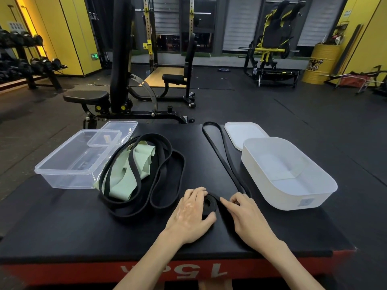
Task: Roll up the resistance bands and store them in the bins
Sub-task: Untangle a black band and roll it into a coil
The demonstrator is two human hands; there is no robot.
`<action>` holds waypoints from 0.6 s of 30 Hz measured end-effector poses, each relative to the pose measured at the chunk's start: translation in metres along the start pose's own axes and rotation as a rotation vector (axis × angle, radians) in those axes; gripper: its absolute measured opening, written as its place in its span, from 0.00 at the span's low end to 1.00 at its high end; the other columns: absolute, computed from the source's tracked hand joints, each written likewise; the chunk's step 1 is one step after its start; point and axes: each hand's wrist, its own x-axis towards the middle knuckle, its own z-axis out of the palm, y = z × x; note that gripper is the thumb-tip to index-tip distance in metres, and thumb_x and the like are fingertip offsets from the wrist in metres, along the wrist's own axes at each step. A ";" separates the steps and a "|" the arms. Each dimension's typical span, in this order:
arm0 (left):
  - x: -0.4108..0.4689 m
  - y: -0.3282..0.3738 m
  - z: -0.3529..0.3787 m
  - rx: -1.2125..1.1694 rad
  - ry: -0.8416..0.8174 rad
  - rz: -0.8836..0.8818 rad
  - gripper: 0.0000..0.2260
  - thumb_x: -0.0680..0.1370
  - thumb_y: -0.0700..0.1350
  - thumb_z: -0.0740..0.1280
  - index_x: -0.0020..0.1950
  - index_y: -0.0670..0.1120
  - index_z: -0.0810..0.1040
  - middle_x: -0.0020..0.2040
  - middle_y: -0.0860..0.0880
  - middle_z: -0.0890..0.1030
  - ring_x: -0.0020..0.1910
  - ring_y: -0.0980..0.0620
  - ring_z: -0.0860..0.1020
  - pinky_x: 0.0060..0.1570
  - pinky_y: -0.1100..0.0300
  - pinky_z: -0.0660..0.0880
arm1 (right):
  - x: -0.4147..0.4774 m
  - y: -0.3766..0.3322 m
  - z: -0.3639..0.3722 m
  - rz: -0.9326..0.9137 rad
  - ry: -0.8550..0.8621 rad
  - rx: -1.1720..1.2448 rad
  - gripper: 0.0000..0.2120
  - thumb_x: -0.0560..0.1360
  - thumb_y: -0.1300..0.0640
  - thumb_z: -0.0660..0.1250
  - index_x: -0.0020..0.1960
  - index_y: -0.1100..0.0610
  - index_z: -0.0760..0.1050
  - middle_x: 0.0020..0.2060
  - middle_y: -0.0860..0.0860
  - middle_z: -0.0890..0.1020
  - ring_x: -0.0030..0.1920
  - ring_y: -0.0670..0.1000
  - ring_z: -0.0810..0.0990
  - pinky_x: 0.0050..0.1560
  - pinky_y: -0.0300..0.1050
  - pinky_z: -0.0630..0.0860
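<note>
While left hand (191, 212) curls round a half-rolled black band (210, 203), right hand (245, 212) pinches its loose strand, white bin (293, 203) beside

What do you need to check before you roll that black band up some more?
1. Left hand grips the rolled end of the black band: ok.
2. Right hand holds the strap right beside the roll: ok.
3. Unrolled part lies flat and straight, apart from the pile of bands: ok.
4. White bin open, lid off behind it, nothing inside: ok.
5. Roll tight and even: cannot tell, the left hand covers part of it.
6. Pile of bands sorted: not ok, black loops lie tangled over a green band.
</note>
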 end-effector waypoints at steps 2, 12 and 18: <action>0.000 -0.003 0.000 -0.003 -0.013 0.022 0.25 0.78 0.57 0.60 0.71 0.47 0.63 0.70 0.57 0.65 0.70 0.59 0.59 0.69 0.63 0.63 | -0.001 -0.001 0.000 -0.001 0.027 0.016 0.22 0.68 0.71 0.71 0.60 0.57 0.78 0.41 0.50 0.73 0.38 0.51 0.72 0.40 0.39 0.68; 0.001 -0.003 0.002 -0.106 0.036 -0.085 0.27 0.75 0.60 0.65 0.72 0.57 0.62 0.63 0.58 0.70 0.66 0.62 0.64 0.64 0.63 0.68 | -0.001 -0.006 0.000 -0.005 0.023 0.016 0.15 0.69 0.64 0.74 0.55 0.59 0.79 0.40 0.50 0.76 0.37 0.52 0.75 0.38 0.41 0.72; 0.004 -0.003 0.004 -0.040 0.101 -0.077 0.22 0.73 0.62 0.67 0.64 0.55 0.72 0.56 0.61 0.75 0.57 0.59 0.64 0.59 0.62 0.70 | 0.001 -0.011 0.003 0.012 0.023 0.019 0.14 0.71 0.65 0.70 0.56 0.60 0.79 0.41 0.50 0.75 0.39 0.51 0.74 0.42 0.37 0.67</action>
